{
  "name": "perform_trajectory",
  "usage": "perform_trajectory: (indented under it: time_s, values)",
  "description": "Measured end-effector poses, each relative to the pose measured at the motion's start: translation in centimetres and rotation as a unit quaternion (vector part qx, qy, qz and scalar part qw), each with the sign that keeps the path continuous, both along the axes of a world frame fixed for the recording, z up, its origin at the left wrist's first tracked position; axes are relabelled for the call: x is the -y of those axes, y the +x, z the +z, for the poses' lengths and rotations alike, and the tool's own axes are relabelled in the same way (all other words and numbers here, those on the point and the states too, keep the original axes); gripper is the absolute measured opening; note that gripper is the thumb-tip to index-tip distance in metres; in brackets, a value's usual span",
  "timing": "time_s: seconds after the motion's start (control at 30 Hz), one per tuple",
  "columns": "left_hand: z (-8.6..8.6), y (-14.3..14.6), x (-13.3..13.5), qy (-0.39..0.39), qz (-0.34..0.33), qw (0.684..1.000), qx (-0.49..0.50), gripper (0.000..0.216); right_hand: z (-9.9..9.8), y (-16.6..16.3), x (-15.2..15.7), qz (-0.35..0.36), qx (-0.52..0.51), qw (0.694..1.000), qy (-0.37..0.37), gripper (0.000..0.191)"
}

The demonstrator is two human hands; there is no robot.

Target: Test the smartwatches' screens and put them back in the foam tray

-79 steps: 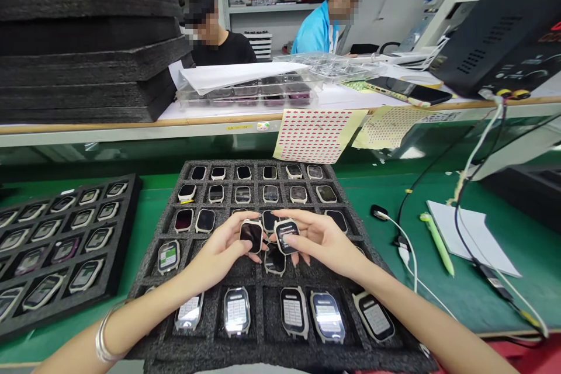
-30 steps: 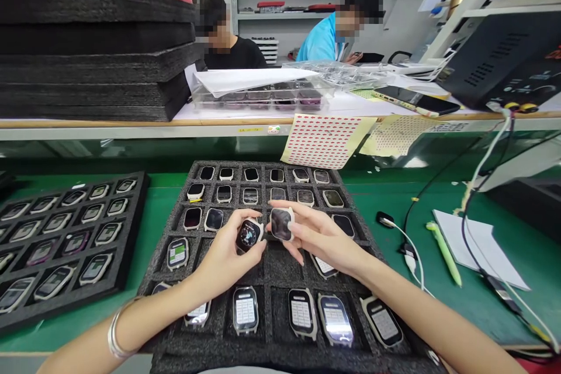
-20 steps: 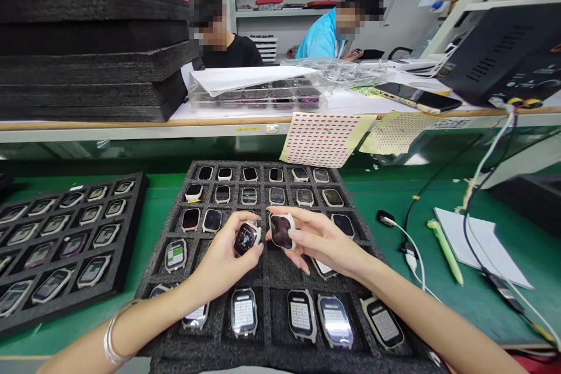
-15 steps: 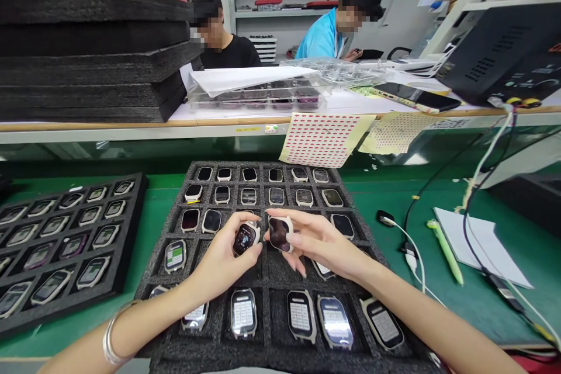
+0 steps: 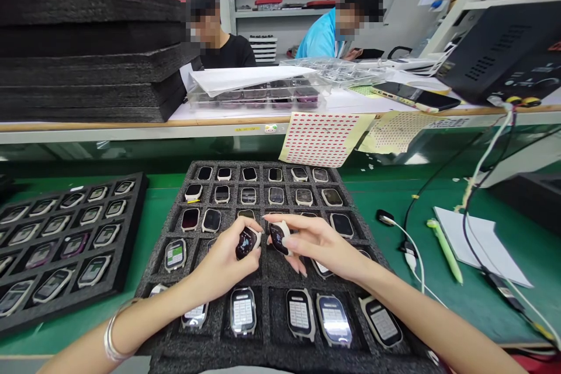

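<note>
A black foam tray [image 5: 166,286] with rows of pockets lies in front of me, most pockets filled with smartwatch bodies. Above its middle, my left hand [image 5: 223,260] is closed round one watch body [image 5: 246,242] with a dark screen showing a dial. My right hand [image 5: 322,245] pinches a second watch body [image 5: 278,237] with a white case, tilted toward the first. The two watches are almost touching. Watches in the nearest row, such as the one with a lit white screen [image 5: 242,310], show grid patterns.
A second foam tray [image 5: 127,234] of watches lies left on the green mat. A green pen [image 5: 445,245], white paper [image 5: 477,239] and cables [image 5: 409,245] lie right. Stacked foam sheets [image 5: 87,41], red-dot sticker sheets [image 5: 322,137] and clear trays [image 5: 258,90] occupy the raised shelf. Two people sit beyond.
Both hands have lowered slightly toward the tray. The right-hand watch has tipped over, its screen now facing left and down. The left-hand watch screen went from dark to showing a dial.
</note>
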State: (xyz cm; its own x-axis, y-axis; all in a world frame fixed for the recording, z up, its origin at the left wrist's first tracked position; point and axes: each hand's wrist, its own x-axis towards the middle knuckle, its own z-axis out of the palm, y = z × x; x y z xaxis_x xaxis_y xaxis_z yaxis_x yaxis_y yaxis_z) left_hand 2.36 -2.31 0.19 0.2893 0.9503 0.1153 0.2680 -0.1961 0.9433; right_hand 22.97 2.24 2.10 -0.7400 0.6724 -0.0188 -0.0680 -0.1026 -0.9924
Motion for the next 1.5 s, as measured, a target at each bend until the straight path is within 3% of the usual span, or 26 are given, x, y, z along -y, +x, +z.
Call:
perform_trajectory:
  time_s: [1.17,1.5]
  values:
    - [-0.25,-0.29,-0.31,0.016,0.002,1.000,-0.002,0.019,0.08,0.34,0.16,-0.009,0.019,1.000,0.002,0.046]
    - [-0.41,-0.32,-0.40,0.013,0.026,0.999,0.031,0.017,-0.22,0.59,-0.01,0.018,0.007,1.000,-0.008,0.044]
